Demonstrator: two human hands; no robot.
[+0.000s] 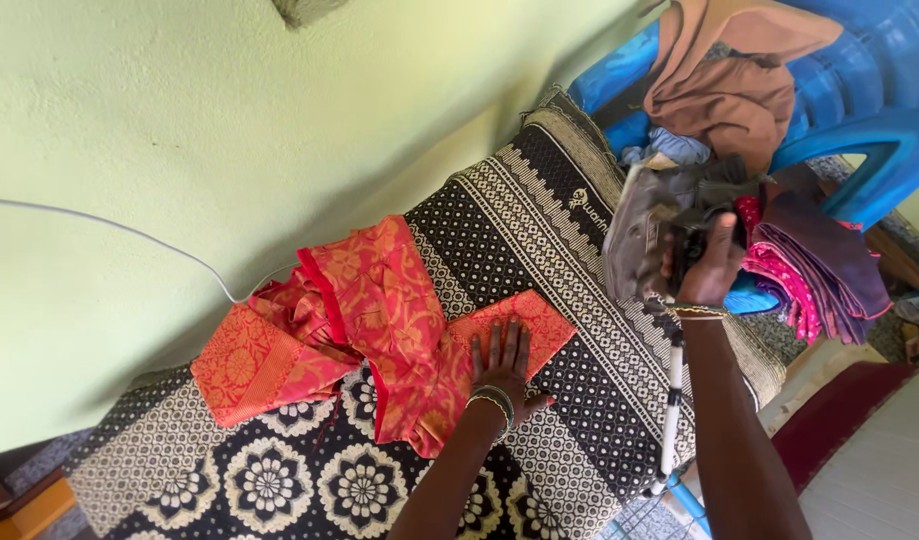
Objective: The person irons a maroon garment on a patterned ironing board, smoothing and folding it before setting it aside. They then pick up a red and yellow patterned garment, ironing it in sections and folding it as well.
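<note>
The orange garment is pressed flat on the patterned mat by the open left hand; the iron, gripped by the right hand, is best kept off the fingers.

We see a surface covered by a black and cream woven cloth with flower medallions and bands of small diamonds. Directly on it lies an orange-red patterned garment, spread out with one sleeve under our left hand, which presses flat on it. The rest of the garment lies beyond that hand toward the wall. By our right hand, a pile of folded clothes sits at the cloth's far edge.
</note>
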